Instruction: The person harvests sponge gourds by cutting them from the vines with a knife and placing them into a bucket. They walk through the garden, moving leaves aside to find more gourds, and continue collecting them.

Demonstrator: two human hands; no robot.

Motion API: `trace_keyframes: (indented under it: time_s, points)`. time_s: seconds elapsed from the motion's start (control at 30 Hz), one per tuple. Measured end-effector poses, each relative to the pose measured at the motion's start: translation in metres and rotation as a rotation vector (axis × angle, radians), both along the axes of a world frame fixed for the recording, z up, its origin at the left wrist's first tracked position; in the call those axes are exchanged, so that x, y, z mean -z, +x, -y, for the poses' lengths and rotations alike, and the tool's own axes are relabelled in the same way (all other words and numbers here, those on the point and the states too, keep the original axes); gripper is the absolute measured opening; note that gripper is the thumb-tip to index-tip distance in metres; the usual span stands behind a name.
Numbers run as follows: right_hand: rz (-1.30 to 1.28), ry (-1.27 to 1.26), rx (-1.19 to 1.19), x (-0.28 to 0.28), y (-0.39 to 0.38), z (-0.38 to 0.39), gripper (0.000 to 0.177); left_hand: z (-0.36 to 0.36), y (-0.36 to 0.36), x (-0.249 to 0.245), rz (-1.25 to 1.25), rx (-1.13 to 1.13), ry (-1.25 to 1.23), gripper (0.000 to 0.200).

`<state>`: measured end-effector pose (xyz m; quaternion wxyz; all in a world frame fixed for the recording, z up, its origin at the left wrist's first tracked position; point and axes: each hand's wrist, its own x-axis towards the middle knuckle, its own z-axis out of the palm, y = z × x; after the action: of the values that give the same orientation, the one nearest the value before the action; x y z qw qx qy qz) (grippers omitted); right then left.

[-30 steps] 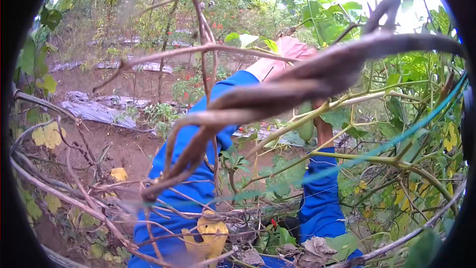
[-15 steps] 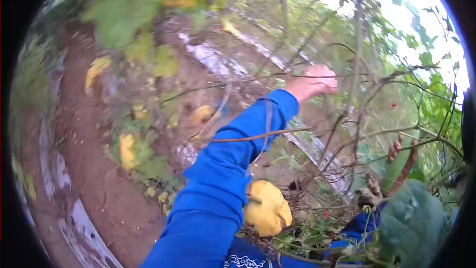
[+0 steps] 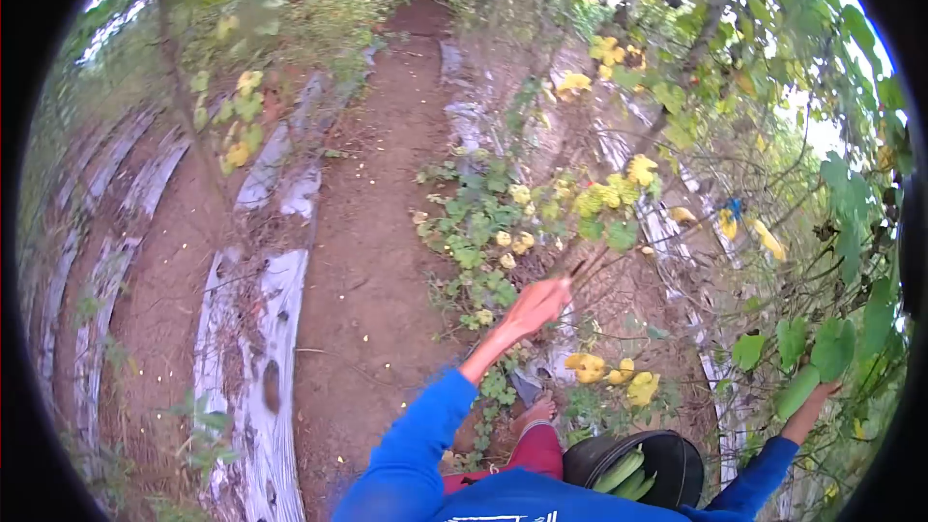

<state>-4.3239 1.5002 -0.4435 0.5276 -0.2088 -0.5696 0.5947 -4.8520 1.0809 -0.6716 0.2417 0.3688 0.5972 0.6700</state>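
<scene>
My left hand (image 3: pixel 543 305) is closed in front of me, around thin brown vine stems (image 3: pixel 586 269) that run up to the right. Off to the right, my right hand (image 3: pixel 824 392) is partly covered by leaves and grips a long green gourd (image 3: pixel 798 391). Between my arms, close to my body, stands a black bucket (image 3: pixel 684 464). Several pale green gourds (image 3: pixel 626 476) lie inside it.
A dirt path (image 3: pixel 372 232) runs away ahead. Torn plastic mulch strips (image 3: pixel 282 319) lie along the rows. Leafy vines and bare stems hang on the right, with yellow leaves (image 3: pixel 611 197) among them. My bare foot (image 3: pixel 537 412) is beside the bucket.
The view has swung to the right-hand vines' left, bringing the path and bucket into sight. My left hand has come down and nearer to me. My right hand still holds the green gourd.
</scene>
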Motion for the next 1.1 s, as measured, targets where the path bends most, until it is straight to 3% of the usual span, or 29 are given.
trace_keyframes:
  time_s: [0.07, 0.1, 0.13, 0.2, 0.33, 0.4, 0.6, 0.7, 0.83, 0.9, 0.97, 1.1]
  points:
    - [0.073, 0.107, -0.048, 0.025, -0.066, 0.052, 0.045, 0.076, 0.009, 0.071, 0.420, -0.016, -0.025, 0.055]
    - [-0.078, -0.095, 0.129, 0.026, -0.127, 0.113, 0.043, 0.114, 0.019, 0.088, 0.614, -0.103, -0.076, 0.056]
    - [-0.089, -0.109, 0.109, 0.029, -0.168, 0.157, 0.043, 0.146, 0.029, 0.111, 0.689, -0.155, -0.057, 0.056]
    - [-0.006, -0.241, -0.178, 0.034, -0.234, 0.226, 0.043, 0.195, 0.044, 0.150, 0.856, -0.250, -0.023, 0.054]
    - [0.049, -0.332, -0.304, 0.078, -0.341, 0.306, 0.046, 0.257, 0.066, 0.189, 1.058, -0.432, 0.036, 0.051]
    - [0.046, -0.461, -0.435, 0.108, -0.395, 0.316, 0.046, 0.276, 0.064, 0.206, 1.064, -0.470, 0.052, 0.051]
    - [0.134, -0.506, -0.647, 0.161, -0.547, 0.360, 0.043, 0.327, 0.018, 0.239, 1.110, -0.611, 0.023, 0.050]
    - [0.234, -0.548, -0.713, 0.172, -0.614, 0.376, 0.043, 0.348, -0.018, 0.242, 1.152, -0.690, -0.093, 0.050]
    - [0.304, -0.680, -0.868, 0.157, -0.682, 0.348, 0.048, 0.359, -0.075, 0.227, 1.159, -0.861, 0.002, 0.050]
    - [0.416, -0.547, -0.728, 0.147, -0.707, 0.324, 0.056, 0.359, -0.110, 0.209, 1.099, -0.980, 0.087, 0.051]
    - [0.669, -0.461, -0.927, 0.120, -0.715, 0.303, 0.052, 0.361, -0.139, 0.199, 1.047, -0.964, 0.042, 0.051]
    - [0.996, -0.212, -1.084, 0.127, -0.744, 0.287, 0.051, 0.371, -0.177, 0.187, 0.992, -1.069, 0.121, 0.051]
